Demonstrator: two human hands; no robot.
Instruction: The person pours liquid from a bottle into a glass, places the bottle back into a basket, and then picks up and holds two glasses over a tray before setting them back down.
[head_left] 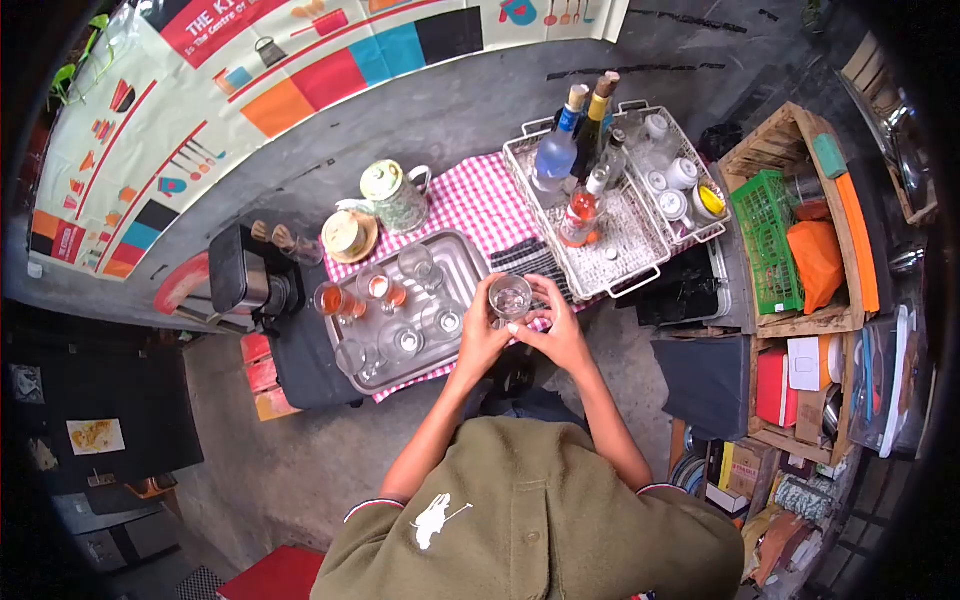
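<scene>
Both my hands are wrapped round a clear drinking glass [511, 296], held up in front of my chest near the table edge. My left hand [484, 335] grips it from the left, and my right hand [555, 322] has its fingers curled on the other side. Just left of the glass lies a metal serving tray [455, 270] with several glasses on it. An upside-down-looking stemmed glass [447, 321] stands near its right edge. Toward the tray's left, a glass with an orange-red tint [329, 298] is visible.
A white wire basket [620, 278] with bottles [556, 160] and jars stands to the right on a checkered cloth [470, 190]. Behind the tray sit a patterned jug [400, 205] and a round lidded pot [345, 235]. A coffee machine [245, 272] is at left, wooden crates [790, 325] at right.
</scene>
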